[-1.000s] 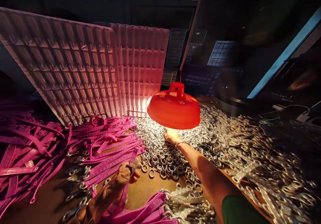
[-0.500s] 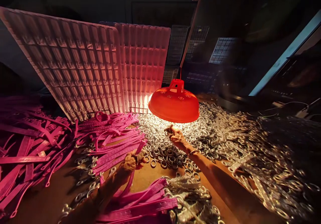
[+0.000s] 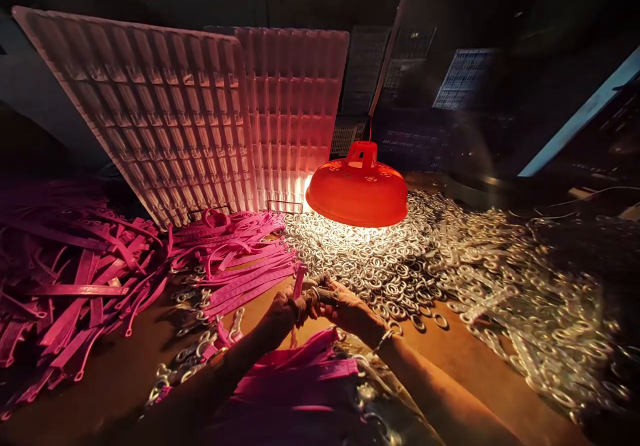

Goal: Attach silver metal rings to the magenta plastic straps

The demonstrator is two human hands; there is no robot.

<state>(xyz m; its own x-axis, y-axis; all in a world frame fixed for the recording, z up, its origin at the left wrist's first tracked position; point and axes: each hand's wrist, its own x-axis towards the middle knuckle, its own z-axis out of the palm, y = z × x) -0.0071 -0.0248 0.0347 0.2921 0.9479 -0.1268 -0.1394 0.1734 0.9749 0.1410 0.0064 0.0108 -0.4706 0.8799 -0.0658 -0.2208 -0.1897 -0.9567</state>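
Though no writing shows, both hands (image 3: 313, 307) pinch a pink strap (image 3: 299, 285).

Two bare forearms reach forward from the lower edge of the view and converge in front of the hanging red lamp (image 3: 357, 193), nearer the viewer than its shade. The left hand (image 3: 284, 311) sits slightly left of and below the lamp, knuckles up, fingers curled closed in a pinch. The right hand (image 3: 345, 307) meets it from the right, almost directly beneath the lamp's near rim, fingers also curled, its fingertips touching those of the left. The right wrist carries a thin bangle. Both arms are dimly lit, angled inward.
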